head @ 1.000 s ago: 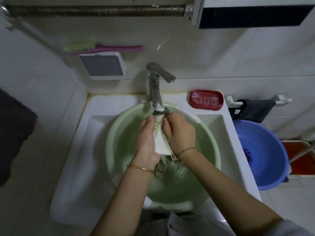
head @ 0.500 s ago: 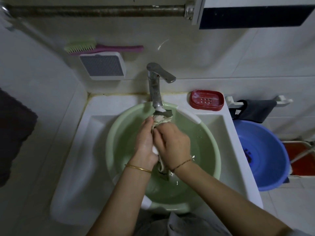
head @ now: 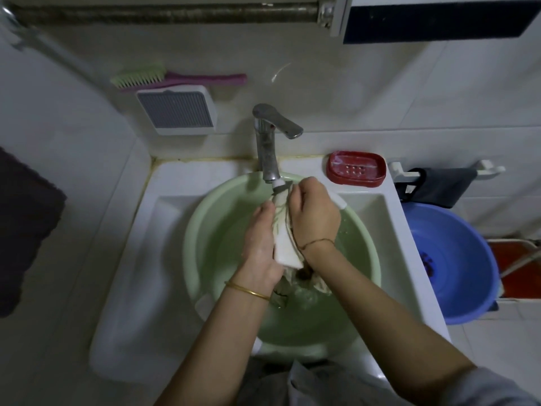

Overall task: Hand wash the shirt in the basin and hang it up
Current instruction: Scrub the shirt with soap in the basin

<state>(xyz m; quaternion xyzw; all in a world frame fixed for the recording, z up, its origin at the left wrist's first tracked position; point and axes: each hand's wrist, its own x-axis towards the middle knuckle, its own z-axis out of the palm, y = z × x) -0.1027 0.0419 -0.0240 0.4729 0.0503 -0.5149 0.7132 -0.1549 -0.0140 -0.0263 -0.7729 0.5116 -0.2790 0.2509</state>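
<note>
— Where is the shirt (head: 284, 247) found?
— It is bunched above the green basin (head: 199, 230). It is gripped by the right hand (head: 314, 218) and pressed by the left hand (head: 260, 244), whose grasp cannot be told. Its top is touched by the tap (head: 267, 148) beyond.

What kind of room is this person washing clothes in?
Probably a home bathroom or laundry nook: a white sink with a metal faucet against tiled walls, a red soap dish on its ledge, and a shirt being scrubbed over a green basin.
</note>
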